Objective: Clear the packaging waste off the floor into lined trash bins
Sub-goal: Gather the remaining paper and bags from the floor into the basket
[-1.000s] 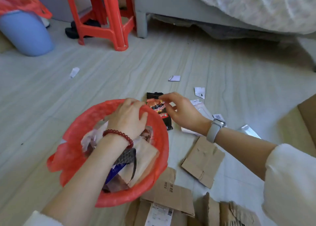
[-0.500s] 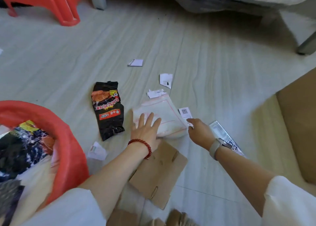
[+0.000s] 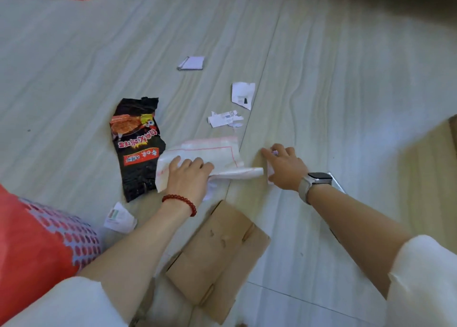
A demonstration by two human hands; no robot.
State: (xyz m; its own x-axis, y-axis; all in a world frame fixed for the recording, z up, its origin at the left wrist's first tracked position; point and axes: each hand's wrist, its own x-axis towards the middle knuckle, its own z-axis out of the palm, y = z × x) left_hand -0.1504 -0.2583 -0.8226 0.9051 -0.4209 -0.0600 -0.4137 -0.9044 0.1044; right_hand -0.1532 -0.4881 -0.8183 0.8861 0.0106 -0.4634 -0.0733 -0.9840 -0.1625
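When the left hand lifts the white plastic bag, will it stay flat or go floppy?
Probably floppy: the bag is thin and already creases and bunches under the left hand. It looks flat and empty, so likely very light. Its smooth film may slide on the floor rather than catch.

snack wrapper [image 3: 137, 146] left of plastic bag [image 3: 210, 154], cardboard [image 3: 217, 260] nearer
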